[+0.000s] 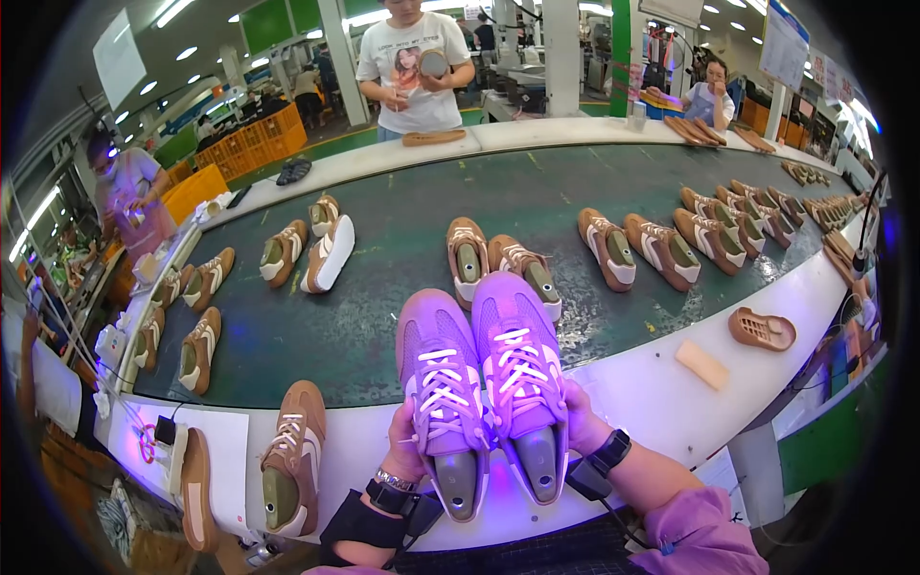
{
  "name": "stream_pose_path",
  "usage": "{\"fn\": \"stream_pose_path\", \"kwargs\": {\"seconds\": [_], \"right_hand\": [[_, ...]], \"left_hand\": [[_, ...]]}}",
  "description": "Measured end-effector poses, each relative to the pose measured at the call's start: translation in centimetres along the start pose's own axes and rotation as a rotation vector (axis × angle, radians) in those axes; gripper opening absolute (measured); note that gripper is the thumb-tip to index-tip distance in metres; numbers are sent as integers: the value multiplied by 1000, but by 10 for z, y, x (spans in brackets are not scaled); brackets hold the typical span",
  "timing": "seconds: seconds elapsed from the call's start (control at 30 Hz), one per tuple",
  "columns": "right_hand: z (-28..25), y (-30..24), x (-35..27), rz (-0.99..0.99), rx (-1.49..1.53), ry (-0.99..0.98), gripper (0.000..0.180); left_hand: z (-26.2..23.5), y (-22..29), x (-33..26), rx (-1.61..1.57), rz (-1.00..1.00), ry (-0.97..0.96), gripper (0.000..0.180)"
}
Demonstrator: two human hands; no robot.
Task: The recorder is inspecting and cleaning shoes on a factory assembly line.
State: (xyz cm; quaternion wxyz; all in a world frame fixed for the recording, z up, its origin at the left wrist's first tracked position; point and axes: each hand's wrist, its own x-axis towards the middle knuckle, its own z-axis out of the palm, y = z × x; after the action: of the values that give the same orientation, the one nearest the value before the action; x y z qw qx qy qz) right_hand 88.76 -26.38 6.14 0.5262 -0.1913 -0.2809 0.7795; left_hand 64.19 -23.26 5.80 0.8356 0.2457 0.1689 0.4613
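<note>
In the head view, a pair of sneakers is held side by side above the white near edge of the conveyor belt [383, 316], toes pointing away from the person and heels toward the lower edge. The left sneaker [439, 383] is gripped from its outer side by the left hand [407, 450], whose fingers are curled around the sole near the heel. The right sneaker [519, 369] is gripped in the same way by the right hand [578, 422], closed on its outer side. The two sneakers touch along their inner sides, and both are washed in violet light, with white laces glowing. A grey shoe form is seen inside each heel opening. A watch is worn on each wrist.

On the dark green belt just beyond the held pair, two brown sneakers [498, 264] lie close together. Further brown sneakers are spread along the belt to both sides of it. On the white edge, left of the held pair, a single brown sneaker [292, 460] lies with its heel toward the person. Right of the pair, a brown sole [762, 329] and a tan block [702, 364] rest on the white edge. Beyond the belt, a person in a white shirt [414, 62] is standing.
</note>
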Motion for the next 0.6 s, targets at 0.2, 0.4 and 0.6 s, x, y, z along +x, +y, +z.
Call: {"fn": "stream_pose_path", "kwargs": {"seconds": [0.2,0.4,0.6], "right_hand": [[17,-15,-2,60,-72,17,70],[17,-21,-10,155,-369,167,56],[49,-47,-37,-113,-1601,34,38]], "left_hand": [[0,7,-5,126,26,41,70],[3,19,-13,155,72,59,72],[-35,24,-30,61,68,77,69]]}}
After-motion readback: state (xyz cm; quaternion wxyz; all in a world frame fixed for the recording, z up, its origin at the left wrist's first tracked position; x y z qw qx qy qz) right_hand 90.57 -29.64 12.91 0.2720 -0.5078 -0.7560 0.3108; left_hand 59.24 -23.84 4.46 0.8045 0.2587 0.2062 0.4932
